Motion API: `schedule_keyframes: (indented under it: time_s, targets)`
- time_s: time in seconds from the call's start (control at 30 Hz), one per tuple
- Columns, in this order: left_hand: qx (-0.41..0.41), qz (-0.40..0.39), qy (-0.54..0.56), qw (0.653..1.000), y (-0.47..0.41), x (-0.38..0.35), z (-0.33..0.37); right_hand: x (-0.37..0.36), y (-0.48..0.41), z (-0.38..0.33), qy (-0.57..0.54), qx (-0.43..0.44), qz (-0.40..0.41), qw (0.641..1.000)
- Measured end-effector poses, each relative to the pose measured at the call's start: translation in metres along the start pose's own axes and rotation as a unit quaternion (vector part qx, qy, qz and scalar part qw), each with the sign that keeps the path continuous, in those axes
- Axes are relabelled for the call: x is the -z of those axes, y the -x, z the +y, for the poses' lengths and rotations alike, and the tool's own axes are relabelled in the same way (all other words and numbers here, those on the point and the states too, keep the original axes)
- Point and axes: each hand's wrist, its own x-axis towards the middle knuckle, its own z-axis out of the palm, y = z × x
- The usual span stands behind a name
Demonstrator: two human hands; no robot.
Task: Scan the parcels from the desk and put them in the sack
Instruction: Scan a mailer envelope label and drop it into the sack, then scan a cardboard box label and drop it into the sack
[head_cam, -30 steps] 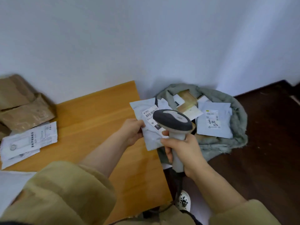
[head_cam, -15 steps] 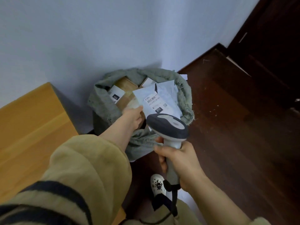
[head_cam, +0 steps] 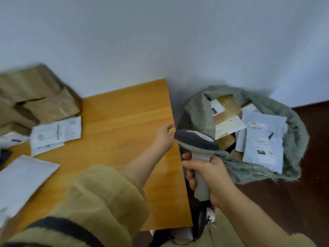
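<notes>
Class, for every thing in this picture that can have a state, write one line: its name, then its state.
left hand: empty, fingers loosely curled, over the desk edge
right hand: grips the barcode scanner handle
barcode scanner: held upright
sack: open, parcels inside
white mailer: label-up, topmost in the sack
white labelled parcel: flat on the desk
brown paper parcels: piled on the desk

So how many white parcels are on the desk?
3: a labelled parcel beside the brown parcels, a big plain parcel at the near left, and a third parcel poking in at the left edge. More may hide underneath.
</notes>
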Motion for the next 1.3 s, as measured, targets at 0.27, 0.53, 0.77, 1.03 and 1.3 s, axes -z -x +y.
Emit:
schedule_keyframes:
  time_s: [0.27, 0.53, 0.77, 1.03, 1.3]
  targets:
    - [0.101, 0.177, -0.037, 0.978, 0.039, 0.145, -0.142, -0.137, -0.012, 0.02, 0.118, -0.041, -0.152, 0.98]
    - [0.223, 0.354, -0.021, 0.908, 0.087, 0.277, -0.266, -0.28, -0.013, 0.062, 0.222, -0.06, -0.254, 0.939]
    - [0.327, 0.493, -0.037, 0.805, 0.126, 0.381, -0.342, -0.402, -0.004, 0.097, 0.277, -0.068, -0.339, 0.896]
    - [0.394, 0.448, -0.111, 0.795, 0.145, 0.479, -0.413, -0.477, 0.003, 0.131, 0.313, -0.074, -0.371, 0.871]
    - [0.402, 0.336, -0.255, 0.813, 0.157, 0.5, -0.429, -0.482, 0.001, 0.144, 0.343, -0.079, -0.355, 0.866]
